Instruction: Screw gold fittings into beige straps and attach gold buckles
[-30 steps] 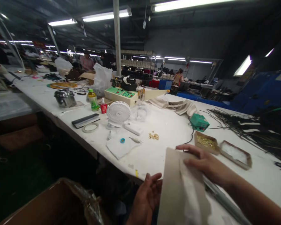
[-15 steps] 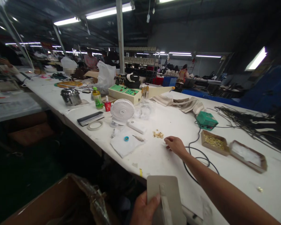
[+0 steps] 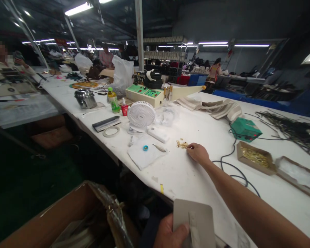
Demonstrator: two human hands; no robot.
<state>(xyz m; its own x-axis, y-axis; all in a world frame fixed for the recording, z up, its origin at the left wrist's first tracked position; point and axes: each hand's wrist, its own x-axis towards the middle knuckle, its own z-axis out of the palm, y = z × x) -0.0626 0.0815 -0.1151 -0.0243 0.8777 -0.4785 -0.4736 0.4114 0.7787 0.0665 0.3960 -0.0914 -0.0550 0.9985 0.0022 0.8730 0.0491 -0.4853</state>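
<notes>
- Grey-beige panel (image 3: pixel 206 215): in the left hand (image 3: pixel 172 232), at the lower edge of the view, in front of the table's near edge.
- Left grip: thumb pressed on the panel's face, at its left side; fingers behind it hidden. Panel pinched between them, most of it extending up and right of the thumb.
- Gold pieces (image 3: pixel 181 144): small loose pile on the white table (image 3: pixel 181 175), just left of the right hand's fingertips.
- Right hand (image 3: pixel 196 152): fingers curled, tips drawn together at the pile's right edge. Cannot tell whether a piece is pinched.
- Panel appearance: flat, smooth, matte, 2 rounded upper corners visible; paler strip runs lengthwise down the face, small rectangular outline near its top. Lower end cut off by the frame.
- Gold pieces' appearance: shiny, tiny, scattered; exact shape too small to read.
- Nearby: white cloth (image 3: pixel 139 158) left of the pile, with blue ring (image 3: pixel 145 148) on it; cardboard tray (image 3: pixel 250 162) of more gold bits right of the right hand.
</notes>
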